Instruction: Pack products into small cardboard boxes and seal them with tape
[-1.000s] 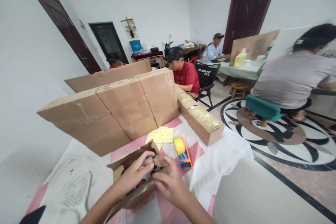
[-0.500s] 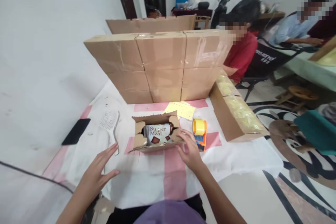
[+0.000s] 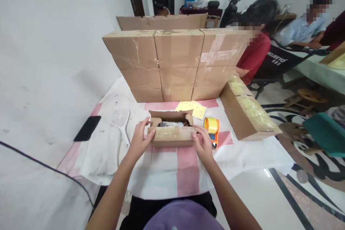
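Observation:
A small open cardboard box (image 3: 171,136) lies on the pink-and-white tablecloth (image 3: 172,172) in front of me. Inside it a packet (image 3: 170,124) with printed lettering shows partly. My left hand (image 3: 140,138) grips the box's left end, thumb on the near flap. My right hand (image 3: 202,143) holds the right end, fingers curled against the cardboard. The near flap stands raised between the two hands.
A yellow tape roll in an orange dispenser (image 3: 212,130) sits right of the box, a yellow sheet (image 3: 192,108) behind it. Stacked sealed cartons (image 3: 178,64) form a wall at the back. A long carton (image 3: 248,115) lies right, a white swatter (image 3: 121,119) and black phone (image 3: 87,128) left. Several people sit beyond.
My left hand came in from the open tablecloth and took hold of the box's left end. The near flap has been raised, hiding most of the packet. The view tilted down from the room.

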The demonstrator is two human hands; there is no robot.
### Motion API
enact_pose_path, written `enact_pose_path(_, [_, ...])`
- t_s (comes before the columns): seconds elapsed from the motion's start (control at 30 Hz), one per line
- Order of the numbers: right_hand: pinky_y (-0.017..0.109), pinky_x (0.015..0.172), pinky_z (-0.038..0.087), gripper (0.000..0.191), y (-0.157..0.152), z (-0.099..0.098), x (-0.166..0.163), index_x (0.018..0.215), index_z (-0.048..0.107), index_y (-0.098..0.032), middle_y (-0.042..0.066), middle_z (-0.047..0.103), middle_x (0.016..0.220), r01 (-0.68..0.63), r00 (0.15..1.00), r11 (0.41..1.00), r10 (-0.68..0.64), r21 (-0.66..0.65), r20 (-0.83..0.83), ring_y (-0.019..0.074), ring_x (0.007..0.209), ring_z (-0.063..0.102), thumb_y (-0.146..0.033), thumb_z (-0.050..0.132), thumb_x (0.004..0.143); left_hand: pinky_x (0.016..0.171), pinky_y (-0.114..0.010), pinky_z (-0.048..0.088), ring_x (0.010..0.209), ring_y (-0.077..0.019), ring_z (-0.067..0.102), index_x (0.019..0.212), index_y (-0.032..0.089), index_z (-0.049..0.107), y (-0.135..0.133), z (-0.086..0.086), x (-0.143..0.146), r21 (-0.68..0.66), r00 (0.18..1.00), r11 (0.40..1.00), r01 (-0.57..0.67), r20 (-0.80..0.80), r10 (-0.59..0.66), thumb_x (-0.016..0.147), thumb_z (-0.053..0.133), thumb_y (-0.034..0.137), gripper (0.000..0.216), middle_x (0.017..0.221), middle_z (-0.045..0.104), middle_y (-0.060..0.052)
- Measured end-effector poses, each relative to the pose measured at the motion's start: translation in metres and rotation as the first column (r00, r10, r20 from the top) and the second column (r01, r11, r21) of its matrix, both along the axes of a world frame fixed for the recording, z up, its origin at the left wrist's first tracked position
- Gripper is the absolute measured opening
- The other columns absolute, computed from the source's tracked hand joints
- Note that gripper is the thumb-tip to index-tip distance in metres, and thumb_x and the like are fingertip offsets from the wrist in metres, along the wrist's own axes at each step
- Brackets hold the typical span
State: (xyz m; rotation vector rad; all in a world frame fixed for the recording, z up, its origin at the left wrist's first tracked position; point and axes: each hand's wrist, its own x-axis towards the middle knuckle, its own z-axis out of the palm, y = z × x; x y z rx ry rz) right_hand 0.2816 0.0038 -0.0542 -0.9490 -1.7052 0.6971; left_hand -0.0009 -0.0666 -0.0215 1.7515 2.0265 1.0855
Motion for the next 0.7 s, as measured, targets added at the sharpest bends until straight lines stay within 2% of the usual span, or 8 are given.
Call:
enact_pose_path(0.1, [0.041, 0.099, 0.051, 0.051, -0.001, -0.002, -0.006, 0.146, 0.045, -0.027, 0.013, 0.048, 0.152, 0.015, 0.998, 0.992, -0.022, -0.122, -0.056, 0.0256, 0.127, 0.055, -0.033, 0.055, 0.097, 0.114, -0.058, 0.035, 0.145, -0.0372, 0.031, 0.155, 0.015, 0.033, 0.014, 0.005, 0.003, 0.003, 0.982, 1.000, 0.010, -0.191, -0.010, 0.089, 0.055, 0.035, 0.072, 0.159, 0.031, -0.021])
enact_pose_path(0.17, [0.043, 0.106, 0.047, 0.059, 0.002, -0.003, -0.009, 0.153, 0.036, -0.028, 0.011, 0.045, 0.156, -0.024, 0.998, 0.984, 0.014, -0.179, -0.061, 0.0255, 0.137, 0.049, -0.033, 0.052, 0.097, 0.116, -0.060, 0.028, 0.150, -0.0396, 0.023, 0.156, 0.016, 0.032, 0.023, 0.016, 0.004, -0.014, 0.933, 0.997, 0.082, -0.351, -0.082, 0.085, 0.055, 0.026, 0.076, 0.164, 0.025, -0.019])
enact_pose_path(0.27, [0.046, 0.118, 0.036, 0.056, 0.003, -0.007, -0.014, 0.154, 0.037, -0.027, 0.010, 0.045, 0.157, -0.064, 0.997, 0.983, 0.056, -0.174, -0.053, 0.0246, 0.146, 0.040, -0.033, 0.045, 0.099, 0.119, -0.060, 0.021, 0.148, -0.0353, 0.031, 0.156, 0.022, 0.035, 0.032, 0.034, 0.007, -0.038, 0.842, 0.977, 0.209, -0.501, -0.200, 0.082, 0.050, 0.015, 0.076, 0.159, 0.042, -0.014])
enact_pose_path(0.37, [0.047, 0.124, 0.027, 0.052, -0.002, -0.009, -0.022, 0.152, 0.041, -0.025, 0.010, 0.046, 0.156, -0.013, 0.999, 0.990, 0.007, -0.142, -0.039, 0.0237, 0.148, 0.038, -0.034, 0.040, 0.101, 0.120, -0.058, 0.022, 0.134, -0.0291, 0.053, 0.148, 0.025, 0.049, 0.032, 0.037, 0.009, -0.110, 0.789, 0.937, 0.330, -0.513, -0.338, 0.094, 0.047, 0.023, 0.054, 0.143, 0.062, -0.010])
enact_pose_path(0.47, [0.047, 0.118, 0.037, 0.055, -0.012, -0.010, -0.027, 0.155, 0.036, -0.026, 0.011, 0.041, 0.159, 0.068, 0.996, 0.986, -0.076, -0.155, -0.046, 0.0246, 0.144, 0.043, -0.039, 0.041, 0.102, 0.119, -0.054, 0.031, 0.139, -0.0300, 0.051, 0.141, 0.019, 0.058, 0.027, 0.024, 0.012, -0.191, 0.760, 0.908, 0.373, -0.498, -0.417, 0.100, 0.046, 0.042, 0.048, 0.149, 0.057, -0.012])
enact_pose_path(0.57, [0.049, 0.115, 0.039, 0.058, -0.015, -0.012, -0.013, 0.154, 0.035, -0.027, 0.012, 0.040, 0.158, 0.233, 0.972, 0.968, -0.233, -0.090, 0.006, 0.0267, 0.141, 0.044, -0.044, 0.047, 0.100, 0.120, -0.055, 0.030, 0.147, -0.0311, 0.041, 0.148, 0.018, 0.050, 0.021, 0.008, 0.014, -0.188, 0.749, 0.914, 0.358, -0.527, -0.402, 0.102, 0.044, 0.045, 0.054, 0.157, 0.045, -0.012])
enact_pose_path(0.63, [0.054, 0.119, 0.031, 0.060, -0.008, -0.019, 0.007, 0.151, 0.039, -0.023, 0.014, 0.041, 0.156, 0.423, 0.906, 0.906, -0.423, -0.022, 0.007, 0.0291, 0.144, 0.039, -0.047, 0.051, 0.098, 0.120, -0.056, 0.030, 0.147, -0.0321, 0.040, 0.150, 0.019, 0.048, 0.019, 0.003, 0.015, -0.173, 0.736, 0.918, 0.357, -0.554, -0.390, 0.101, 0.046, 0.049, 0.058, 0.158, 0.043, -0.012])
enact_pose_path(0.7, [0.056, 0.120, 0.029, 0.067, 0.005, -0.030, 0.032, 0.149, 0.040, -0.020, 0.017, 0.042, 0.153, 0.543, 0.836, 0.836, -0.547, -0.074, -0.048, 0.0310, 0.143, 0.038, -0.052, 0.057, 0.092, 0.120, -0.057, 0.031, 0.147, -0.0337, 0.041, 0.149, 0.019, 0.050, 0.018, 0.001, 0.016, -0.153, 0.722, 0.922, 0.355, -0.581, -0.375, 0.098, 0.050, 0.053, 0.061, 0.159, 0.042, -0.012])
